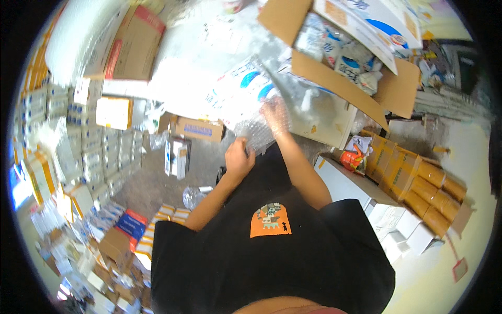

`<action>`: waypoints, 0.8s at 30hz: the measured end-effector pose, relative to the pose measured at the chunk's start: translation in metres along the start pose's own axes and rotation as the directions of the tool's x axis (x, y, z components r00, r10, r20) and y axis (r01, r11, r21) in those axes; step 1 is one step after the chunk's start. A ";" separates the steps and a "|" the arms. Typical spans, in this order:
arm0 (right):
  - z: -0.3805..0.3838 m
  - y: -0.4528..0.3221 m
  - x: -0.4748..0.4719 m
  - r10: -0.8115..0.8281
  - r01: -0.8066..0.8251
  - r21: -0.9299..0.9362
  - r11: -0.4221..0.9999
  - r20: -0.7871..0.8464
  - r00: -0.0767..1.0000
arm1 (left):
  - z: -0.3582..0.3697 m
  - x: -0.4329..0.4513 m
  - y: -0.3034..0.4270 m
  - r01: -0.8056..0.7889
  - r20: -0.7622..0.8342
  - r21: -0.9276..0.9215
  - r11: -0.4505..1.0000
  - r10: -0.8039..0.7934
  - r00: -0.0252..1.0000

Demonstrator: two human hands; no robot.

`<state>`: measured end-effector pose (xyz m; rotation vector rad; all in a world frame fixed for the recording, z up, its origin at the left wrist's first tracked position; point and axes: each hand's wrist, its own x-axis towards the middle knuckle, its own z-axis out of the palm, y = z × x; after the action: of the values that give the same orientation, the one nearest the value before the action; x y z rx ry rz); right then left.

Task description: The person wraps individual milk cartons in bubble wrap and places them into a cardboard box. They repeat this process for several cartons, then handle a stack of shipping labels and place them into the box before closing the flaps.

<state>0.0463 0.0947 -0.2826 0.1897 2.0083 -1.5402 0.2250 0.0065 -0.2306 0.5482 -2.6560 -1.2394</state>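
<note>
Bubble wrap [257, 135] hangs between my two hands at the near edge of the white table [176, 90]. My left hand [238, 157] has its fingers closed on the lower left edge of the wrap. My right hand [275, 114] is on the wrap's right side, its fingers partly hidden by the clear bubbles, so its grip cannot be made out. Just beyond lies a white plastic bag [243, 86] with blue and red print, partly washed out by glare; the wrap overlaps its near end.
An open cardboard box [337, 80] holding printed bags stands at the right of the table. A closed carton [135, 43] is at the far left. Below the table are a small brown box [200, 128] and a boxed item [177, 157]. Stacked brown cartons [400, 168] stand at right.
</note>
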 end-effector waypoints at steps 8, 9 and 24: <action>-0.099 -0.133 -0.144 -0.264 0.444 -0.080 0.893 0.705 0.658 | -0.002 -0.010 0.005 0.163 -0.011 0.100 0.982 -0.163 0.987; -0.115 -0.177 -0.154 -0.265 0.427 -0.024 0.904 0.752 0.604 | -0.003 -0.013 0.004 0.193 0.010 0.069 0.979 -0.194 0.981; -0.247 -0.260 0.099 -0.600 0.431 -0.883 0.185 0.246 0.762 | -0.004 -0.041 0.059 0.209 -0.087 -0.074 0.975 -0.215 0.973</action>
<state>-0.2428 0.2154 -0.0812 -0.9840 2.9299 -0.3995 0.2486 0.0552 -0.1825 0.8767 -2.5221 -1.3129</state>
